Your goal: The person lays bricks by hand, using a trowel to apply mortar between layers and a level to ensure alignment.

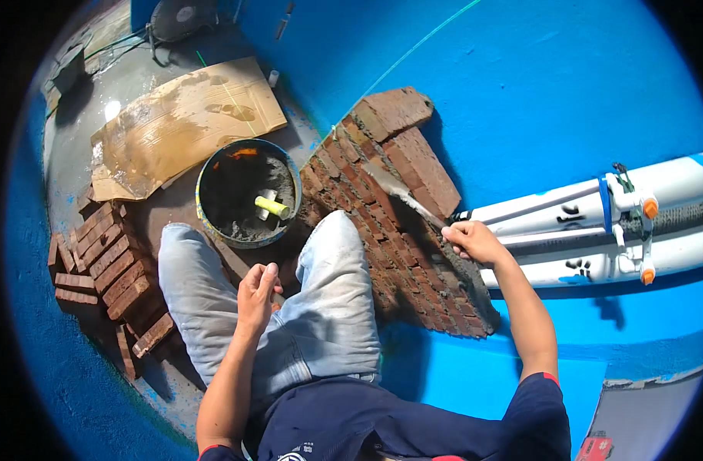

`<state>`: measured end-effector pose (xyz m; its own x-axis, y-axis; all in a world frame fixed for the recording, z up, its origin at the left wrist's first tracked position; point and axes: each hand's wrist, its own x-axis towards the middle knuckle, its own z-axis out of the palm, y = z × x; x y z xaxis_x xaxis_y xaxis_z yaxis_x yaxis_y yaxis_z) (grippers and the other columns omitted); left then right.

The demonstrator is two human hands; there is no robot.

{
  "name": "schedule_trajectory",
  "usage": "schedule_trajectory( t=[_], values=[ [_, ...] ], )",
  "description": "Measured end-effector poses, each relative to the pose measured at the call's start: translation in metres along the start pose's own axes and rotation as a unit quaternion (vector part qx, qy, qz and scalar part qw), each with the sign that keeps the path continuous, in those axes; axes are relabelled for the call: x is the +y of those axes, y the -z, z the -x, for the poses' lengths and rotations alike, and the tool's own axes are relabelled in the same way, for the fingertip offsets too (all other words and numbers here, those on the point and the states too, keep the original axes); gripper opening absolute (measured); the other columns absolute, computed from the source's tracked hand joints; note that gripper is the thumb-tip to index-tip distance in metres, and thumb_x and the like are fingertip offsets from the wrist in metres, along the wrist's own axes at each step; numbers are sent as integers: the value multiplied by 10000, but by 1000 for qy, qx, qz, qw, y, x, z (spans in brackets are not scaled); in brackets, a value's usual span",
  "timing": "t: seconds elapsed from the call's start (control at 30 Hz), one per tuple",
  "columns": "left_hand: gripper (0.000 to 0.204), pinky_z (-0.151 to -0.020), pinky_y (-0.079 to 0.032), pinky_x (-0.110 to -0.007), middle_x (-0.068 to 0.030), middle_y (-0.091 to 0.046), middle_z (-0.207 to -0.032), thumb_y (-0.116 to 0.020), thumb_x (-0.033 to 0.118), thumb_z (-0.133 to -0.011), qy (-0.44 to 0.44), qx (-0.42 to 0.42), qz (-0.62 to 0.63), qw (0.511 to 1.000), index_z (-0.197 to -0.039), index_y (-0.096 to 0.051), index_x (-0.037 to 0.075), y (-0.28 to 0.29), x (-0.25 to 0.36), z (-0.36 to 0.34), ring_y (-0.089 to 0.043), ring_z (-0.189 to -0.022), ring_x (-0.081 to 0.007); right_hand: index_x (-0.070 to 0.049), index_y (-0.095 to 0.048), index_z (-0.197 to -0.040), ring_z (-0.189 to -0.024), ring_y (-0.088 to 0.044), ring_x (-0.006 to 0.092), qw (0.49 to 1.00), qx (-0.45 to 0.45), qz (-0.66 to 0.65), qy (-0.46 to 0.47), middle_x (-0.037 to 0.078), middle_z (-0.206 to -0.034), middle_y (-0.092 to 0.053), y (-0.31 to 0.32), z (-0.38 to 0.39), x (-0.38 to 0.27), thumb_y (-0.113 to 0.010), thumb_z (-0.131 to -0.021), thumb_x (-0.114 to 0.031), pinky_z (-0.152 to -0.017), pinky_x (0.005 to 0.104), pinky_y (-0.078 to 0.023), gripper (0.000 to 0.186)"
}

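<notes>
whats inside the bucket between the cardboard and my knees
Dark grey mortar sits in the bucket, with a yellow-handled tool resting in it. The mortar covers the bottom, and any part of the tool sunk below its surface is hidden.

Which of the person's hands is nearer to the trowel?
Right. The right hand grips the trowel; the left hand is apart from it, above the jeans.

Brick wall (351,215): reddish-brown courses with grey joints; it ran slantwise from upper left to lower right.
Top bricks (422,167): sat at the wall's upper end.
Mortar (474,288): lay grey and rough toward the lower end.
Trowel (387,182): greyish, gripped at its lower-right end, it pointed up-left over the wall.
</notes>
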<state>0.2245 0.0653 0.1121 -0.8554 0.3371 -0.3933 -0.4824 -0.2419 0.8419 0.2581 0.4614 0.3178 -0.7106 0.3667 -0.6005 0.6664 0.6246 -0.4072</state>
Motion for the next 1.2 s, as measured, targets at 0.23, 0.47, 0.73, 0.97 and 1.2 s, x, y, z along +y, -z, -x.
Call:
schedule_trajectory(
  t=[0.23,0.47,0.73,0.97,1.2],
  values=[
    [347,-476,-316,-196,-2,-532,-647,-568,345,-966,-15,14,24,1000,-751,-526,75,12,1,-9,-425,-514,-40,-47,-602,-744,-507,-479,54,997,37,-13,65,-17,-614,-545,-12,-20,-58,-587,-943,-392,-480,220,-384,398],
    [346,-479,-329,-200,-6,-537,-641,-566,338,-966,-13,31,25,999,-744,-528,76,20,-4,-13,-432,-520,-44,-30,-590,-885,-473,-432,46,975,69,-171,124,-15,-616,-492,-2,13,-47,-548,-976,-348,-439,193,-337,333],
    [362,-466,-303,-203,7,-531,-618,-557,371,-961,-14,15,1,1000,-732,-532,91,7,-13,-17,-402,-497,-39,-85,-536,-803,-487,-394,22,954,124,-224,154,-48,-596,-455,-81,-14,-29,-573,-963,-372,-430,217,-296,330],
    [359,-467,-325,-197,-4,-543,-631,-568,381,-955,0,30,-24,999,-754,-530,85,21,-24,-10,-424,-498,-49,10,-459,-757,-584,-383,189,936,230,-73,257,140,-627,-399,-148,-96,-8,-599,-917,-455,-559,369,-371,512],
    [356,-452,-318,-204,4,-528,-619,-560,381,-962,-13,50,-26,998,-749,-525,98,31,-20,-11,-412,-479,-51,12,-498,-798,-605,-459,266,941,248,-63,220,167,-672,-465,-149,-107,3,-577,-914,-501,-589,384,-401,532]
  ],
)
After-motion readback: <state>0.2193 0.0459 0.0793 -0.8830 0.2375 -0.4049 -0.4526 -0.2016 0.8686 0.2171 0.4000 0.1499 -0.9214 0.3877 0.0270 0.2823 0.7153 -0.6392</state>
